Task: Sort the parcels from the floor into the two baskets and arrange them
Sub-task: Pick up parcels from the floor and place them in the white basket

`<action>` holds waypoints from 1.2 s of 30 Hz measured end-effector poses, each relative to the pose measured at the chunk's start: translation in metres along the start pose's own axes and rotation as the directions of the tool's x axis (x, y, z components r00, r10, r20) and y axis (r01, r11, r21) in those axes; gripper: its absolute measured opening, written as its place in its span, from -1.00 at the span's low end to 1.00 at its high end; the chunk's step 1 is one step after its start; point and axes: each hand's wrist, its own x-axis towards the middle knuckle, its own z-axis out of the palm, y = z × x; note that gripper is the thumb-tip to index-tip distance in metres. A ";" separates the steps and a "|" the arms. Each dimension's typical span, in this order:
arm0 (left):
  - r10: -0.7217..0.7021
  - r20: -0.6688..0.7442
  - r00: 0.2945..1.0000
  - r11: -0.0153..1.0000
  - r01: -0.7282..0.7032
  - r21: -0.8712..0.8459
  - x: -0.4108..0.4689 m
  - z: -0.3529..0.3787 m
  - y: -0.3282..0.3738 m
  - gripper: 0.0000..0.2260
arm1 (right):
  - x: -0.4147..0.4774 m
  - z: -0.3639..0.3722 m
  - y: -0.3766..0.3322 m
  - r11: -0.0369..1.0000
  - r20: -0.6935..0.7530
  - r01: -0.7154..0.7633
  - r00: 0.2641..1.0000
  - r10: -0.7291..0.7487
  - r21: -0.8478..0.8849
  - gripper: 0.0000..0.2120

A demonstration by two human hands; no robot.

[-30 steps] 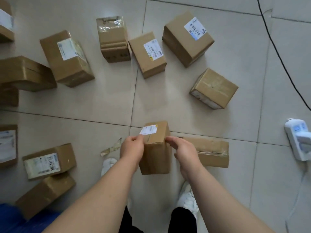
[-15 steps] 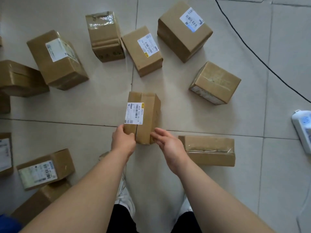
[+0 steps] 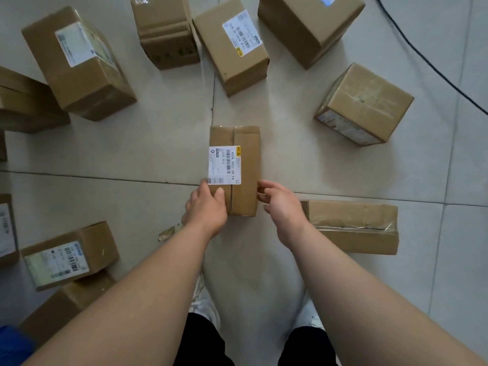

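Note:
A small brown cardboard parcel [image 3: 243, 157] with a white barcode label facing up is held flat above the tiled floor. My left hand [image 3: 207, 210] grips its near left corner, thumb on top. My right hand [image 3: 280, 207] touches its near right edge with the fingers curled against the side. Several other brown parcels lie around on the floor, among them a long flat one [image 3: 353, 228] just right of my right hand and a labelled one [image 3: 68, 256] at the lower left. No basket shows in full.
More boxes ring the far side: a big labelled one [image 3: 79, 62], a taped one [image 3: 165, 30], a labelled one [image 3: 232, 43] and a cube [image 3: 361, 104]. A black cable [image 3: 433, 67] crosses the upper right. A blue edge [image 3: 13, 342] shows at the bottom left. My white shoes [image 3: 206, 305] stand below.
The parcel has been turned from upright to flat, label up, and lifted slightly away from me. My right hand has slid to its near right edge. The view has tilted nearer the floor.

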 end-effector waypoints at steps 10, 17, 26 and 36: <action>-0.064 -0.271 0.960 0.967 -0.008 -0.256 0.009 -0.025 -0.025 -0.62 | 0.003 0.026 0.000 0.976 0.164 0.041 0.986 -0.006 -0.212 -0.58; -0.102 -0.460 0.882 0.976 0.000 -0.218 -0.007 -0.039 -0.005 -0.59 | 0.011 0.012 0.002 0.952 -0.169 0.220 0.952 -0.257 -0.211 -0.67; 0.237 0.225 0.945 0.963 -0.197 -0.186 -0.057 0.036 0.085 -0.59 | 0.018 -0.138 0.002 0.798 -0.528 -0.176 0.826 -0.198 -0.576 -0.61; -0.063 0.092 0.994 0.752 0.108 -0.650 -0.077 0.065 0.128 -0.79 | -0.003 -0.195 0.024 0.995 -0.652 0.103 0.755 -0.070 0.011 -0.81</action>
